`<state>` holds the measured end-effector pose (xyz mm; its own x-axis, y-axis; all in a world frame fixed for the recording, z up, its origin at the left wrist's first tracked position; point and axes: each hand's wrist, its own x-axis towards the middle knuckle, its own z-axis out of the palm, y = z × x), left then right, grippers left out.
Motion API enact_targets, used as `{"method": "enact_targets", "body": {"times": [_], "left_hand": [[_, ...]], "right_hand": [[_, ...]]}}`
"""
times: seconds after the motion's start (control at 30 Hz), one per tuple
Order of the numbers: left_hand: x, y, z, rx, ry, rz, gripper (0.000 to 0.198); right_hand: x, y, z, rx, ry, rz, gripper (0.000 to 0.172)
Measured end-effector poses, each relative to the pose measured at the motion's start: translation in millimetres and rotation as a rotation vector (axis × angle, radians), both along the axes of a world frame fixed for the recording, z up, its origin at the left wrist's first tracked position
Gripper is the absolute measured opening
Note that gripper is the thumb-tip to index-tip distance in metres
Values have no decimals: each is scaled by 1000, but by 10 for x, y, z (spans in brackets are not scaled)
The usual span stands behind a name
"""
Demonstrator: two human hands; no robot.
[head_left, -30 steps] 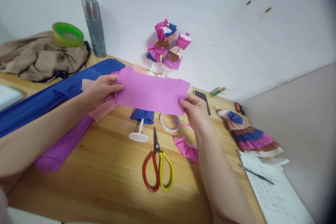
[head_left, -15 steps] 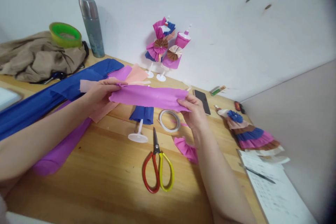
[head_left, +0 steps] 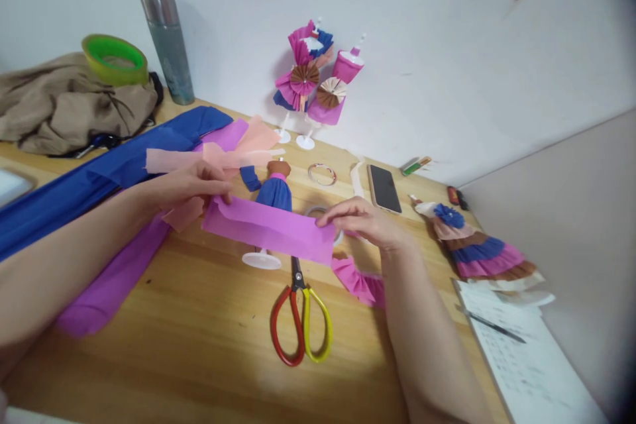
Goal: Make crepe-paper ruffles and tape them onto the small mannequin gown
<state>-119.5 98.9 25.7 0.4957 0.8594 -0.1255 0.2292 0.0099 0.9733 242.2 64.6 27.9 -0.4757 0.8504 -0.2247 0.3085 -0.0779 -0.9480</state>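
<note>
A purple paper strip (head_left: 271,228) is stretched between my hands, its upper edge folded over. My left hand (head_left: 201,187) pinches its left end, and my right hand (head_left: 358,217) pinches the right end. Behind the strip stands a small doll form (head_left: 275,192) with a blue skirt, pink waistband and brown top; its white base (head_left: 261,259) shows below the strip. Scissors (head_left: 299,324) with one red and one yellow handle lie just in front. A gathered pink strip (head_left: 358,280) lies beside my right forearm. The tape roll behind my right fingers is mostly hidden.
Blue fabric-like paper (head_left: 163,146), purple and peach sheets lie left. At the back are a brown cloth (head_left: 59,106), a green tape roll (head_left: 115,59), a flask (head_left: 169,46) and two dressed forms (head_left: 318,79). A phone (head_left: 384,189), layered dress (head_left: 481,248) and notebook (head_left: 527,344) are right.
Both hands have moved down with the purple strip, which has tilted lower on the right and now covers the form's stand and the scissor tips. The form's top has come into view.
</note>
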Motion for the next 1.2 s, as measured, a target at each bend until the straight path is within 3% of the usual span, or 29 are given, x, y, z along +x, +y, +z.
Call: {"method": "enact_targets", "body": {"times": [0.2,0.53,0.83,1.07,1.2], "left_hand": [[60,16,60,23,214,-203,13],[14,35,20,21,254,-226,10],[-98,76,137,87,242,-333,9],[-149,83,281,19,106,-11,38],[-122,134,183,-18,49,98,26]], "right_hand": [[-32,0,0,18,-55,-6,42],[-119,5,-51,-129,-19,-13,28],[-108,-24,26,-74,36,17,24],[-121,-70,136,58,92,-100,26],[-180,-47,107,125,147,-229,35]]}}
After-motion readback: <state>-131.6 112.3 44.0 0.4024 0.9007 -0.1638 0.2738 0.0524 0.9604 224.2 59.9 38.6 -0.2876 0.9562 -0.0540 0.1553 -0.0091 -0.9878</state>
